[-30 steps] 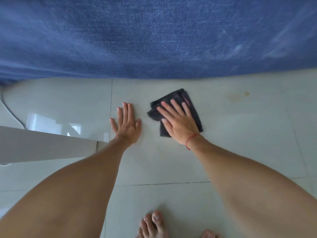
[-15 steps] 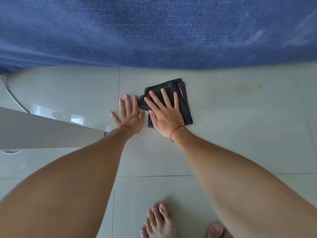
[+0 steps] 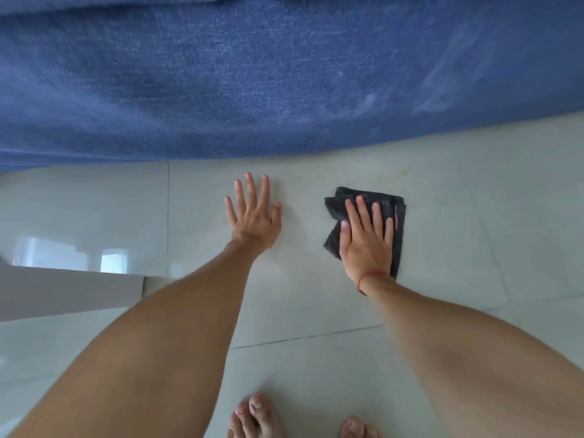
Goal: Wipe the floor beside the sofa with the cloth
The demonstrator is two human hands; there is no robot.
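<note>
At the far left, a pale grey flat panel (image 3: 63, 292) of some piece of furniture is seen low over the glossy pale grey tiled floor (image 3: 316, 305), which carries bright window reflections beside it. Across the top of the view, the blue woven-fabric sofa (image 3: 284, 74) is spread, its lower edge meeting the tiles. Nearer the middle, the left hand (image 3: 256, 216) is laid flat on the bare floor with its fingers (image 3: 251, 188) spread wide and nothing held, apparently as a prop for the body. To its right and clearly apart from it, the dark charcoal folded cloth (image 3: 396, 216) lies on the tile close to the sofa's edge, and it is pressed down by the right hand (image 3: 366, 245), whose fingers (image 3: 363, 213) are stretched out flat on top of the fabric rather than curled around it; a thin red string (image 3: 368, 277) is worn at that wrist. Beyond the cloth, towards the sofa, a faint yellowish mark (image 3: 403, 170) can be made out on the tile. The wiping is judged to be under way but unfinished: no clear difference between cleaned and uncleaned tile can be told, the mark appears not yet reached, and the strip farther right is presumably left to do. At the bottom edge, bare toes (image 3: 252, 415) are visible.
</note>
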